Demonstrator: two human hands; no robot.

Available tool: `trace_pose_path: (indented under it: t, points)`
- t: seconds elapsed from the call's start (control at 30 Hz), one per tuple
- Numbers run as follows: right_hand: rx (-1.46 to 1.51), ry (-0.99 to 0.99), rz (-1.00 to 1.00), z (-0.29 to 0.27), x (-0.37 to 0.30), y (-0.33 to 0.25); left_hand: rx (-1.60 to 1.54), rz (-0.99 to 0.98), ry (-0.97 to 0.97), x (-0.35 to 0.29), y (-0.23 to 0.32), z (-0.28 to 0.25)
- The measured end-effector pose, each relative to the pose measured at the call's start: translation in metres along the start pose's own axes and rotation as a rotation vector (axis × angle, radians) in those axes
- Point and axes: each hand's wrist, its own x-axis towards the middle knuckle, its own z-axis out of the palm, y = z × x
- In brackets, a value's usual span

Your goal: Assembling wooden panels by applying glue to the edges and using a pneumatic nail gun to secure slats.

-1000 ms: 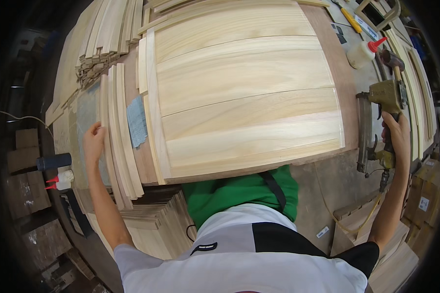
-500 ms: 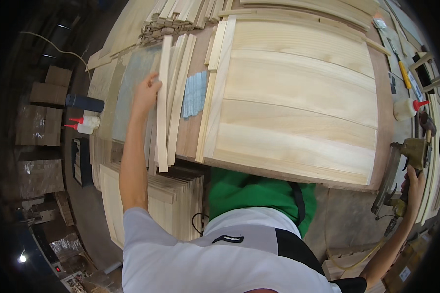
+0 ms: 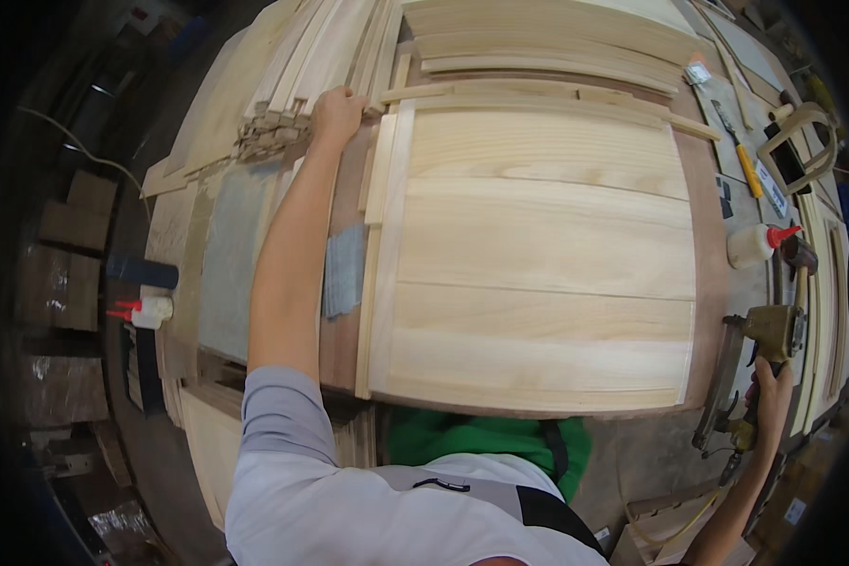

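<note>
My left hand reaches to the far side of the bench, its fingers curled beside the front ends of a pile of wooden strips. What they hold, if anything, is hidden. Under that forearm the loose strips are mostly covered. A pale wooden panel of several boards lies flat before me, with thin strips along its left edge. Light-blue thin pieces lie between the panel and my left arm. Off the bench's right end, my right hand is closed round the handle of a nail gun.
More boards are stacked behind the panel. To the right are a glue bottle with a red tip, a hammer and a yellow-handled chisel. Glue bottles and a dark cylinder stand left. A yellow hose hangs low right.
My left hand has moved away from me, from the loose strips toward the strip pile. The view has shifted, so the bench sits lower. My right hand still grips the nail gun.
</note>
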Motion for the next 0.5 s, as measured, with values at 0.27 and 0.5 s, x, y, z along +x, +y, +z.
trace_pose_path:
  t: [0.27,0.5]
  points:
    - [-0.012,0.072,-0.007,-0.001,-0.003,-0.003,0.005,-0.162,-0.216,0.037,-0.001,0.014]
    - [-0.009,0.051,-0.015,0.004,-0.008,-0.013,0.07,-0.105,0.009,0.028,0.004,0.004]
